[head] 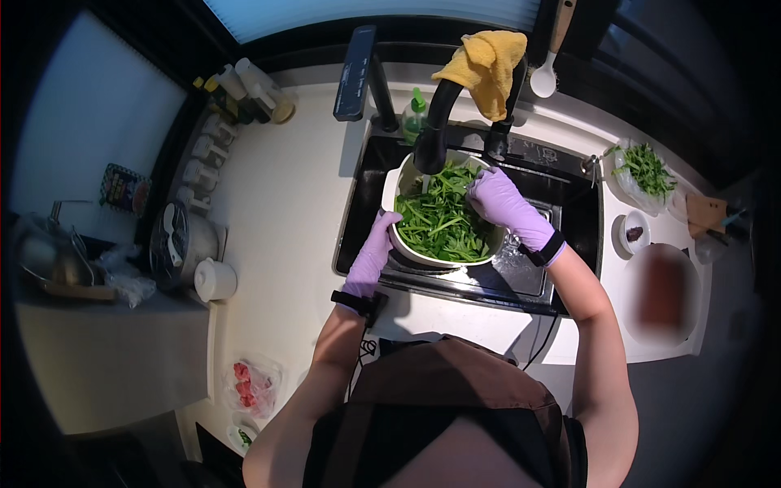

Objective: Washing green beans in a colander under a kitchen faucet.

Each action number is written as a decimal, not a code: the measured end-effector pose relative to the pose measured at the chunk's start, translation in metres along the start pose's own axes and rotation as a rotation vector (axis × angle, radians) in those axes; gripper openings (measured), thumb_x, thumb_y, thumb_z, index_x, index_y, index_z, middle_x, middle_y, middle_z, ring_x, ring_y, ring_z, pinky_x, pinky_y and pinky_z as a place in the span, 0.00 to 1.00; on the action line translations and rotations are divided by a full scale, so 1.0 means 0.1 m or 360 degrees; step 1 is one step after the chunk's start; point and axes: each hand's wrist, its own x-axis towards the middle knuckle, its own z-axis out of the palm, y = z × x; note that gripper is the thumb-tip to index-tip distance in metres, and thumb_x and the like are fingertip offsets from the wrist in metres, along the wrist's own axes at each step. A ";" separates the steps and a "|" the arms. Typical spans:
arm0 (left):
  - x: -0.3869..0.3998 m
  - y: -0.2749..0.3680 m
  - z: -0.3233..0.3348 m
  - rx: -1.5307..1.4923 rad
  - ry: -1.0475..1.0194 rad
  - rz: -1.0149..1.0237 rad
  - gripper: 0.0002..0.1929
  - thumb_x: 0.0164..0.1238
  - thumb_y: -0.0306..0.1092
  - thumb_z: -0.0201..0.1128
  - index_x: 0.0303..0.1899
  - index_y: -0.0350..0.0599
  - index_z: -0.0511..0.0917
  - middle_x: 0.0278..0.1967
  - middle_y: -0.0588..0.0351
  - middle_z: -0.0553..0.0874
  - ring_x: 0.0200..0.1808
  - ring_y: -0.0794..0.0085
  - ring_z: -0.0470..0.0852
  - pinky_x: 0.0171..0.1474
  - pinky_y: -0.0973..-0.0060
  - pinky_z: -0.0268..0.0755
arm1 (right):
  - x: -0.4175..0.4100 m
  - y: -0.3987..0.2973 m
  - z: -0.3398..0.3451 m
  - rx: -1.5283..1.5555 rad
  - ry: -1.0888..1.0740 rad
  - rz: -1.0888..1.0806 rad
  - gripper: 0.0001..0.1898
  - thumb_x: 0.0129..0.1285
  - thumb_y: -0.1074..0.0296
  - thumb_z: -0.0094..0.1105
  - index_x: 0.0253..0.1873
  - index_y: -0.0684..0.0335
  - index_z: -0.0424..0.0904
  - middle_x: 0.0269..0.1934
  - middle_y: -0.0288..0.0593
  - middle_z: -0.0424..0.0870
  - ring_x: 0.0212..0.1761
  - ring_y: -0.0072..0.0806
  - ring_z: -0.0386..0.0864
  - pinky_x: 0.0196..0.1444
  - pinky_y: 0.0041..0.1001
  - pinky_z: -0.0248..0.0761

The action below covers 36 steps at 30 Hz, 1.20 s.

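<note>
A white bowl (390,190) full of chopped leafy greens (440,216) is in the black sink (360,183), under the curved black faucet (434,137). My left hand (371,253), in a purple glove, grips the bowl's left rim, thumb on the edge. My right hand (501,201), gloved alike, is curled at the upper right of the greens, knuckles up; its fingertips are hidden, so what it holds cannot be told. A thin stream of water seems to fall from the faucet into the bowl.
A yellow cloth (488,67) hangs over the faucet. Behind the sink stands a green pump bottle (415,119). On the right lie more greens in a plastic bag (644,177) and a small white bowl (634,233). Bagged red meat (245,384) lies at the lower left.
</note>
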 end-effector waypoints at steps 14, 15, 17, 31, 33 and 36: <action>0.03 0.09 0.01 0.0009 -0.0162 0.0007 0.22 0.59 0.34 0.55 0.55 0.36 0.69 0.46 0.50 0.81 0.46 0.65 0.82 0.51 0.66 0.76 | 0.18 -0.68 0.16 -0.0083 -0.0103 -0.0531 0.15 0.49 0.65 0.61 0.45 0.51 0.80 0.55 0.45 0.73 0.57 0.39 0.71 0.59 0.41 0.64; 0.04 0.09 0.01 0.0007 -0.0157 0.0007 0.22 0.59 0.34 0.55 0.55 0.36 0.69 0.46 0.50 0.81 0.46 0.65 0.82 0.51 0.66 0.76 | 0.24 -0.60 0.22 -0.0096 0.0060 -0.0439 0.09 0.52 0.68 0.56 0.40 0.54 0.78 0.42 0.42 0.77 0.44 0.37 0.76 0.46 0.36 0.72; 0.04 0.09 0.04 0.0118 -0.0141 0.0093 0.23 0.59 0.33 0.55 0.56 0.39 0.68 0.47 0.51 0.81 0.46 0.66 0.82 0.49 0.66 0.78 | 0.28 -0.44 0.22 -0.0049 0.0226 -0.0256 0.07 0.53 0.71 0.54 0.38 0.56 0.77 0.35 0.41 0.75 0.39 0.36 0.76 0.36 0.32 0.75; 0.10 0.08 -0.13 -0.0109 -0.0055 0.0040 0.22 0.58 0.36 0.56 0.53 0.33 0.70 0.44 0.47 0.82 0.43 0.63 0.83 0.46 0.66 0.79 | 0.38 -0.04 0.26 0.0122 0.0815 0.0339 0.14 0.48 0.72 0.59 0.43 0.52 0.80 0.45 0.40 0.79 0.52 0.39 0.72 0.59 0.41 0.60; 0.07 0.08 -0.17 -0.0095 -0.0044 0.0048 0.22 0.58 0.36 0.56 0.52 0.33 0.70 0.43 0.47 0.82 0.43 0.63 0.83 0.45 0.66 0.80 | 0.33 0.03 0.26 0.0267 0.0617 0.0411 0.16 0.50 0.69 0.60 0.47 0.50 0.80 0.51 0.42 0.77 0.56 0.39 0.70 0.64 0.43 0.55; 0.06 0.08 -0.19 -0.0085 0.0009 0.0010 0.21 0.58 0.36 0.56 0.51 0.33 0.71 0.43 0.47 0.82 0.42 0.63 0.83 0.44 0.67 0.80 | 0.31 0.06 0.21 0.0623 0.0285 0.0424 0.21 0.54 0.60 0.62 0.55 0.50 0.77 0.60 0.45 0.73 0.64 0.42 0.65 0.69 0.45 0.49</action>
